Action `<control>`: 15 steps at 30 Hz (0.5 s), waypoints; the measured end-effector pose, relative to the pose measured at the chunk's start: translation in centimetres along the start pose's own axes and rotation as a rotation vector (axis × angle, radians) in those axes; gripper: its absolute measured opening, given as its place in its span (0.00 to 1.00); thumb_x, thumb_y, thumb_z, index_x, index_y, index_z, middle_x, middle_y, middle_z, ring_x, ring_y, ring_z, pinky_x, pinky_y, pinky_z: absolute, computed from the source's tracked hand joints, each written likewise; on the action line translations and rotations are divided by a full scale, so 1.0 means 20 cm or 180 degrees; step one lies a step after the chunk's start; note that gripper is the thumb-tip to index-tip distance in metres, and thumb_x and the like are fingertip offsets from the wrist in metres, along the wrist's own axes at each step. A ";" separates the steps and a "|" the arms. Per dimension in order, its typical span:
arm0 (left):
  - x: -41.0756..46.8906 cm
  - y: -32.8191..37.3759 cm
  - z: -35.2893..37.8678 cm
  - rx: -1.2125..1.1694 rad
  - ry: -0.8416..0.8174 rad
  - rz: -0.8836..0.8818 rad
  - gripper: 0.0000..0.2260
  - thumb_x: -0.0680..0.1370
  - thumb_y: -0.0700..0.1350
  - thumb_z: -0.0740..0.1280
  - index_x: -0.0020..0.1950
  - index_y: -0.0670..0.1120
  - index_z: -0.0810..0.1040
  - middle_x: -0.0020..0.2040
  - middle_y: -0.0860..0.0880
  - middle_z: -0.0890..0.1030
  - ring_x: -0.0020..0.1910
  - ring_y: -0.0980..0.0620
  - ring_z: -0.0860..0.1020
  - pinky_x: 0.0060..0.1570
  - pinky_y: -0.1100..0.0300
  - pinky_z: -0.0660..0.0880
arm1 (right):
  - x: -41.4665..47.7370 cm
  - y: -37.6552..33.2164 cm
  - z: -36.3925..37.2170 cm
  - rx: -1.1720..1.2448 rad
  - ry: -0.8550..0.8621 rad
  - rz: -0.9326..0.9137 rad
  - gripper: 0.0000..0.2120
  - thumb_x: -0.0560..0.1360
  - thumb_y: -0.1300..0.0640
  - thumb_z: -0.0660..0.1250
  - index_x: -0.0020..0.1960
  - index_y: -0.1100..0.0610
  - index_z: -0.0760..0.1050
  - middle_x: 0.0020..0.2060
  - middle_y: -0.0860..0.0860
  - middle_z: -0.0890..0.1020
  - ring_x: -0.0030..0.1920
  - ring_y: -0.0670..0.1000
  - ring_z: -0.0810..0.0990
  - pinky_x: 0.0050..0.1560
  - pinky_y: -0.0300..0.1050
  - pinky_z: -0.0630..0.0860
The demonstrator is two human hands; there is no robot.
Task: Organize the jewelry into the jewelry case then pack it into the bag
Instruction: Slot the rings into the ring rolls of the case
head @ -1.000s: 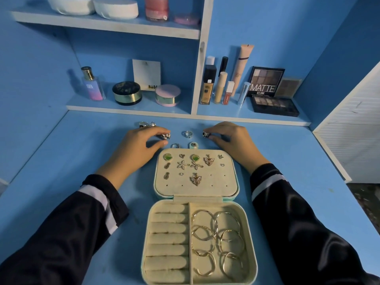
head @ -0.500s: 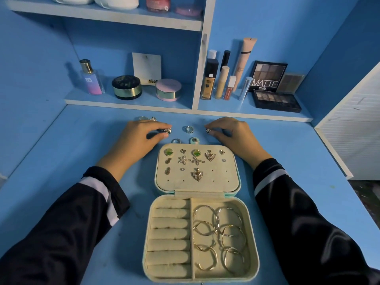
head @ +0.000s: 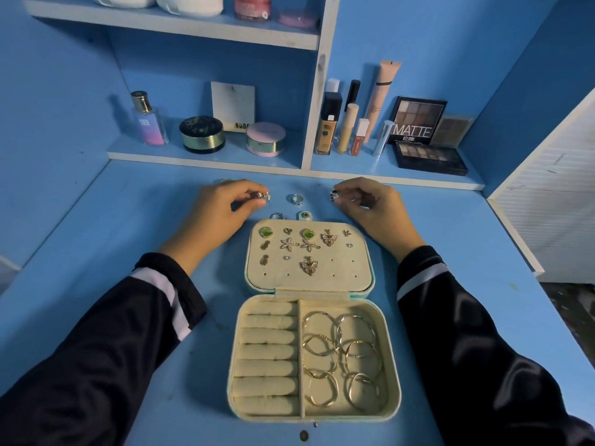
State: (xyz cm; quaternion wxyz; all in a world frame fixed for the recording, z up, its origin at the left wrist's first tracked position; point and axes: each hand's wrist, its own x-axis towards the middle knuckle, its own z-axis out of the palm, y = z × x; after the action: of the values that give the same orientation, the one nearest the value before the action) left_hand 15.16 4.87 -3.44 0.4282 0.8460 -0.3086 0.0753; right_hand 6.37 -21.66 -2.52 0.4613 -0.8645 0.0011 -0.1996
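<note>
Evidently to fill the bare ring rolls (head: 267, 352), fingers of the left hand (head: 222, 209) pinched a sparkly ring (head: 262, 197) and fingers of the right hand (head: 370, 207) pinched a dark ring (head: 334, 195), the open jewelry case (head: 322, 272) lying just nearer than both, a loose ring (head: 297, 198) between them.

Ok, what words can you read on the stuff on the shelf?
"MATTE": eyeshadow palette lid; the small print under it is blurred.
"NUD", end unclear: white card.
"SB": perfume bottle.
Foundation bottle and lip gloss tube labels: too blurred to read.
</note>
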 end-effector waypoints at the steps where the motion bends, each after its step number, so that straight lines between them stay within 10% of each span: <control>1: -0.01 0.01 0.00 -0.0125 0.0009 -0.0047 0.09 0.77 0.42 0.72 0.57 0.47 0.83 0.52 0.50 0.84 0.49 0.62 0.81 0.56 0.71 0.74 | -0.01 -0.01 -0.01 0.0026 0.0025 0.0013 0.09 0.73 0.63 0.73 0.53 0.58 0.81 0.44 0.53 0.84 0.42 0.43 0.79 0.48 0.33 0.76; 15: -0.28 0.22 -0.06 -0.1424 0.0095 -0.0248 0.07 0.77 0.40 0.72 0.52 0.50 0.82 0.50 0.52 0.85 0.51 0.52 0.83 0.57 0.61 0.77 | -0.28 -0.17 -0.06 0.0450 0.0266 0.0257 0.09 0.74 0.63 0.72 0.52 0.53 0.81 0.48 0.57 0.83 0.45 0.53 0.83 0.53 0.46 0.80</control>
State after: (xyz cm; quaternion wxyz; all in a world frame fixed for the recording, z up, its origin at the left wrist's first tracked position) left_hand 8.20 6.47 -1.95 0.6122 0.7401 -0.2784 0.0008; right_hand 0.13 -19.60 -1.20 0.5284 -0.8200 0.0411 -0.2163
